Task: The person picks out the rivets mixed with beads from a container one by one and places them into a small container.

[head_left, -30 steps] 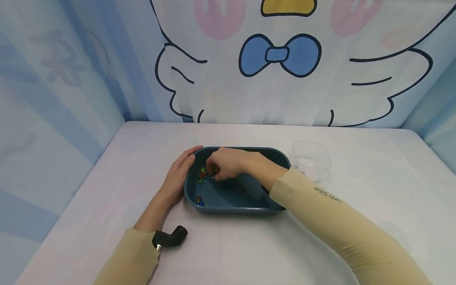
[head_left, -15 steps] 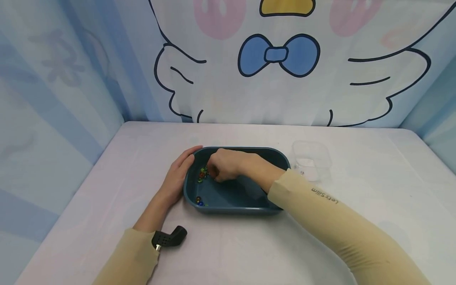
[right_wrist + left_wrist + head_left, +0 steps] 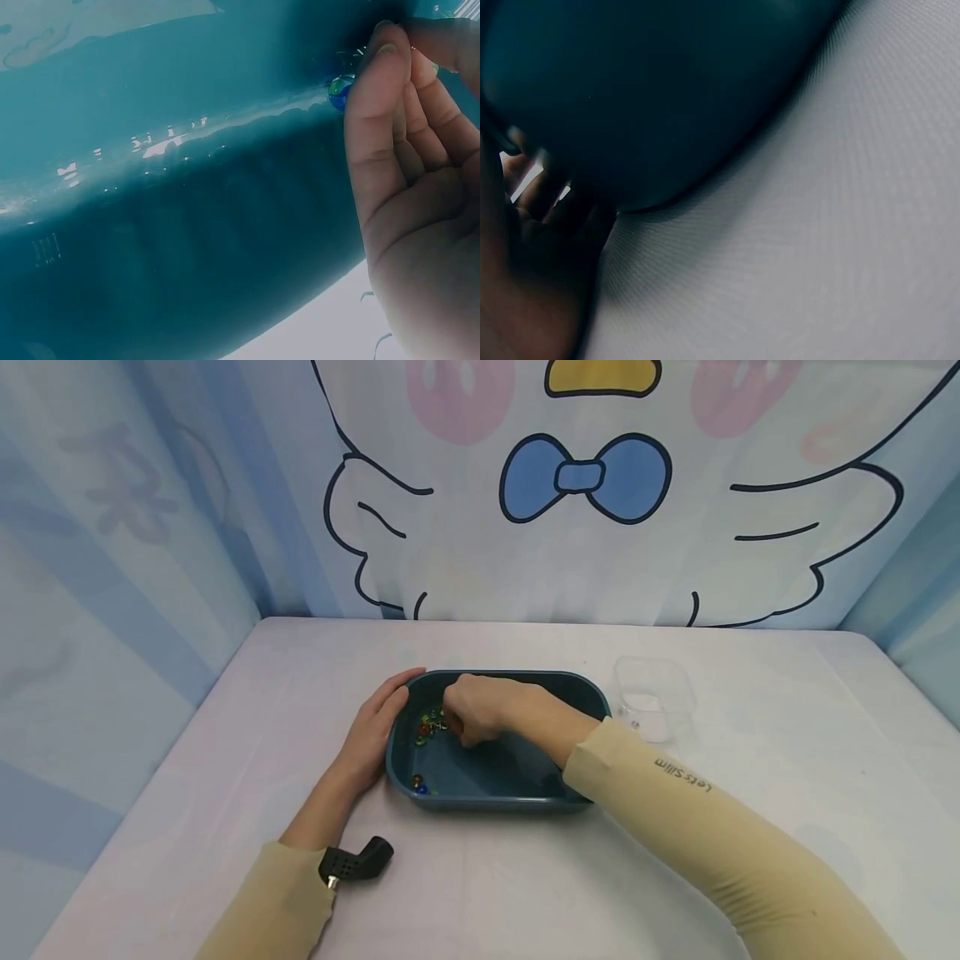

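The left hand (image 3: pixel 370 735) lies flat against the outside of the tub's (image 3: pixel 495 793) nine o'clock wall, fingers straight along the rim, palm pressed to the plastic, gripping nothing. The left wrist view shows only the dark tub wall (image 3: pixel 652 97) and the cloth (image 3: pixel 817 247) under it.

Inside the tub, marbles (image 3: pixel 429 727) sit in a small cluster at about ten o'clock, with two more marbles at the seven o'clock corner (image 3: pixel 418 783). The right hand (image 3: pixel 480 708) reaches into the tub from four o'clock, its fingers curled down and touching the cluster. In the right wrist view the fingertips (image 3: pixel 379 67) meet at a blue-green marble (image 3: pixel 340 90); whether it is pinched or only touched I cannot tell.

A clear cup (image 3: pixel 654 697) stands on the table just beside the tub at three o'clock.
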Available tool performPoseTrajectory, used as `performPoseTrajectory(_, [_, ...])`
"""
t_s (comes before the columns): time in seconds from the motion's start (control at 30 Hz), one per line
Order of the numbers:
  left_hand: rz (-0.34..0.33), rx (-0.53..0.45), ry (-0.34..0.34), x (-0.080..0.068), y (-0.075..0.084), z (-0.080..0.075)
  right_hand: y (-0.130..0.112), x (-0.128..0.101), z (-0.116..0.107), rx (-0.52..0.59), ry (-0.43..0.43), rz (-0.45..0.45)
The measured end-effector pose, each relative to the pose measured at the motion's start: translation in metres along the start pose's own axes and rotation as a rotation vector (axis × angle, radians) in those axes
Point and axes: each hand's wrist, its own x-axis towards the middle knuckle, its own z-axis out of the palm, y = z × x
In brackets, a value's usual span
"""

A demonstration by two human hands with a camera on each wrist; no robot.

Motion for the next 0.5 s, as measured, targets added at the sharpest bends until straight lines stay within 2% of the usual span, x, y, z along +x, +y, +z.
performPoseTrajectory(0.5, [0.006,-0.021,-0.005,0.0002,-0.0013,-0.0005,0.0017,0.0011,0.0007,-0.025,-0.031,0.029])
